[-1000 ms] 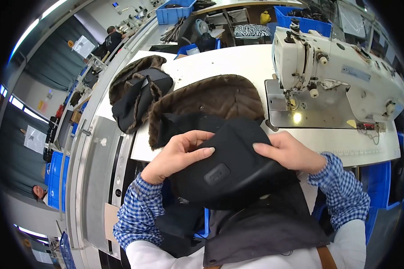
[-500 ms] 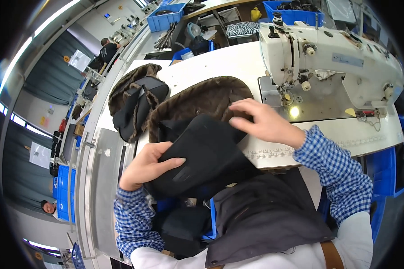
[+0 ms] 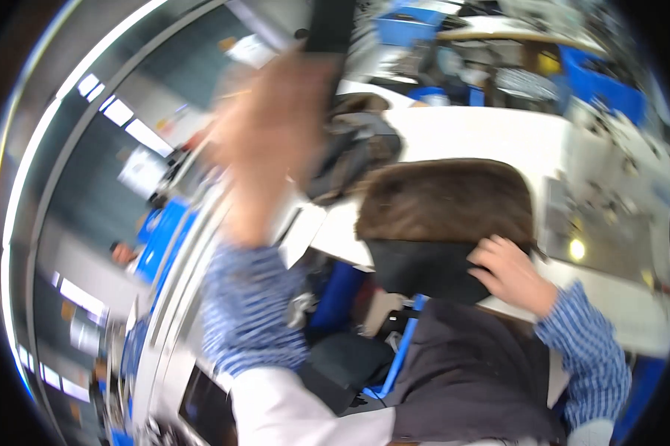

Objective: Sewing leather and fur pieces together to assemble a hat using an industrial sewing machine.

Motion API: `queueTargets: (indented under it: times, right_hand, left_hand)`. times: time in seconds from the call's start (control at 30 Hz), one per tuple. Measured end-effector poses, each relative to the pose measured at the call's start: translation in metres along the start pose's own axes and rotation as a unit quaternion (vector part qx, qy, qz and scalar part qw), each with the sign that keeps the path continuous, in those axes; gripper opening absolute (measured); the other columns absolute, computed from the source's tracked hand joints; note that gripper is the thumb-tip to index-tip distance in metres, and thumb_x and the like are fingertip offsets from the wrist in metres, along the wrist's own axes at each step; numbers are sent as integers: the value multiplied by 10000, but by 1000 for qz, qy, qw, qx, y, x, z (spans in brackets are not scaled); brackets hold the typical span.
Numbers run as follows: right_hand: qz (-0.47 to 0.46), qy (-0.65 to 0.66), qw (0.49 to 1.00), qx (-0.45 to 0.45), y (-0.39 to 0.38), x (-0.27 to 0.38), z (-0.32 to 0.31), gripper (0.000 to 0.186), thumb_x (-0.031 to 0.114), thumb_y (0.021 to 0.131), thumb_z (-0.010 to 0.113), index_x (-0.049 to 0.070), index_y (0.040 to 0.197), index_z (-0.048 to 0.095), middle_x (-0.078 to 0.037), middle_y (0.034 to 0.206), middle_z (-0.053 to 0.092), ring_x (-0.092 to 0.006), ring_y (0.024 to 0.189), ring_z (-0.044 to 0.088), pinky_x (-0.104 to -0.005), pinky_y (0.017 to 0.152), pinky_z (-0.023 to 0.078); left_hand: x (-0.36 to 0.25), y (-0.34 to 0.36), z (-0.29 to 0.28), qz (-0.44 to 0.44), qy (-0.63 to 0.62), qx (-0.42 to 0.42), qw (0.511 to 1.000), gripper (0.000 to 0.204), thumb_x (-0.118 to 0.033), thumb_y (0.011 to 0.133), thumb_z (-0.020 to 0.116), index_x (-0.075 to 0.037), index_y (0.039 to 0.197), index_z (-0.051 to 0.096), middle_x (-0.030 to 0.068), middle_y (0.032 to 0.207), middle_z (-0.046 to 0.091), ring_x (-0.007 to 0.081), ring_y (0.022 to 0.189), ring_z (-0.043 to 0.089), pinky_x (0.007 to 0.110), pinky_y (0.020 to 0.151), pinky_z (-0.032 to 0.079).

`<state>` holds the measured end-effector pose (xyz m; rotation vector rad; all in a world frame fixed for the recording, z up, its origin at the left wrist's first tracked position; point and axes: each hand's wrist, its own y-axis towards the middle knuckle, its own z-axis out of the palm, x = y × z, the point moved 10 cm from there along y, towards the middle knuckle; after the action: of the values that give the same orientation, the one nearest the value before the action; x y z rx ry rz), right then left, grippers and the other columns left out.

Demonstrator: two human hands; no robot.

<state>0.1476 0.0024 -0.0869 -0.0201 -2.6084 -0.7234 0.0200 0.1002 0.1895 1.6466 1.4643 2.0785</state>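
Note:
My left hand (image 3: 266,123) is raised at the upper middle, badly smeared by motion; a dark, elongated piece (image 3: 327,22) is just beyond it, and I cannot tell whether the fingers grip it. My right hand (image 3: 506,271) has its fingers apart and curved, touching the black fabric (image 3: 417,264) at the front of a piece with brown fur lining (image 3: 443,195) on the table edge. Behind, partly hidden by my left arm, lies a second black-and-brown fur piece (image 3: 357,149).
A white table (image 3: 480,134) carries a blurred sewing machine (image 3: 606,178) at the right. Blue bins (image 3: 402,26) stand behind. A metal rail (image 3: 156,327) runs along the left, with another blue bin (image 3: 168,241) beyond and a person (image 3: 123,253) nearby. Dark fabric (image 3: 339,364) lies below the table.
My left hand has swung up off the black fabric. My right hand has come down onto the fabric's front. The black flap no longer covers the fur piece's front as before, and the view has shifted.

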Motion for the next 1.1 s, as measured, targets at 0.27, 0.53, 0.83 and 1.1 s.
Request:
queueTargets:
  times: [0.27, 0.53, 0.83, 1.1]
  right_hand:
    - [-108, -44, 992, 53, -73, 44, -10, 197, 14, 767, 669, 10, 959, 625, -141, 1152, 677, -353, 1142, 594, -511, 1033, 448]
    - [-12, -23, 1000, 17, -122, 7, -23, 304, -96, 784, 632, -7, 1067, 564, -232, 1247, 615, -472, 1212, 532, -541, 1053, 409]
    - [82, -74, 994, 1, -123, -2, -18, 268, -84, 748, 653, -24, 958, 498, -246, 1088, 579, -456, 1055, 536, -486, 928, 448]
    - [18, -1, 1000, -4, -134, 0, -14, 265, -99, 645, 567, 10, 868, 475, -208, 1103, 606, -457, 1095, 544, -523, 945, 443]
  left_hand:
    - [-196, -110, 42, 71, -470, 133, 870, 292, -201, 823, 633, -97, 1095, 650, 43, 1035, 697, 190, 787, 647, 329, 600, 517]
    - [-252, -150, 24, 22, -579, 247, 777, 315, -197, 927, 624, -38, 1199, 618, 173, 1348, 600, 355, 1259, 574, 445, 1008, 477]
    - [-269, -159, 27, -6, -592, 380, 711, 458, -249, 955, 633, -48, 1358, 548, 186, 1392, 573, 370, 1298, 540, 477, 1029, 453]
    - [-278, -130, 35, -61, -656, 402, 636, 370, -285, 953, 616, -71, 1255, 642, 185, 1354, 608, 348, 1191, 614, 452, 933, 498]
